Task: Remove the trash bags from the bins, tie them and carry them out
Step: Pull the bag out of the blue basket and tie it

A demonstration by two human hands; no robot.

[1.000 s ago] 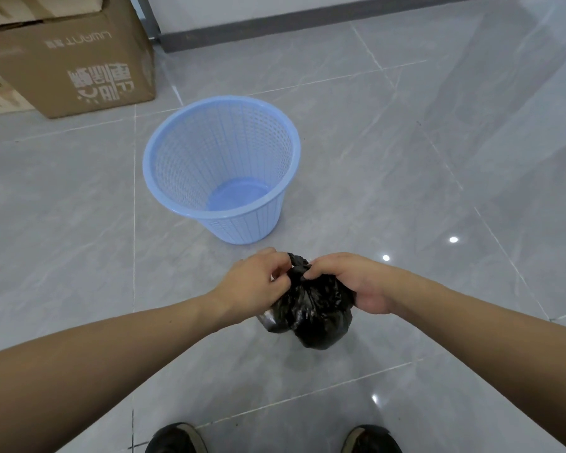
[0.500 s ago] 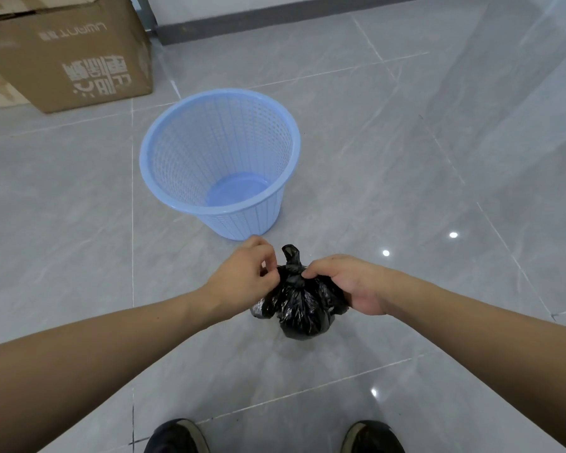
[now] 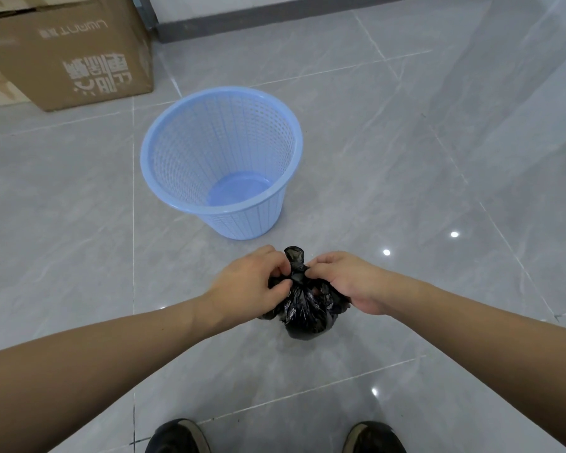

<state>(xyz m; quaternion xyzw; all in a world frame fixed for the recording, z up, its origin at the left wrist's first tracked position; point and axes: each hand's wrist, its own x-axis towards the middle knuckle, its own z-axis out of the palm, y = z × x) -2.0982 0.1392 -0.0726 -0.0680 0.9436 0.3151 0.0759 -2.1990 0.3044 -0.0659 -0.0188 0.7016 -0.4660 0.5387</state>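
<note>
A small black trash bag [image 3: 304,305] hangs in front of me above the grey tiled floor, bunched at its neck with a short tail sticking up. My left hand [image 3: 249,282] pinches the neck from the left. My right hand [image 3: 343,279] pinches it from the right, fingers curled around the plastic. Just beyond the hands a light blue plastic mesh bin [image 3: 221,161] stands upright on the floor, with no bag inside and its bottom showing.
A brown cardboard box [image 3: 69,50] stands at the back left against the wall, with a dark skirting board [image 3: 307,14] behind. Grey floor tiles spread to the right. My two dark shoes [image 3: 177,438] show at the bottom edge.
Both hands have drawn the bag's neck tighter, and a short tail now sticks up between the fingers. The bag has stayed at about the same place before the bin.
</note>
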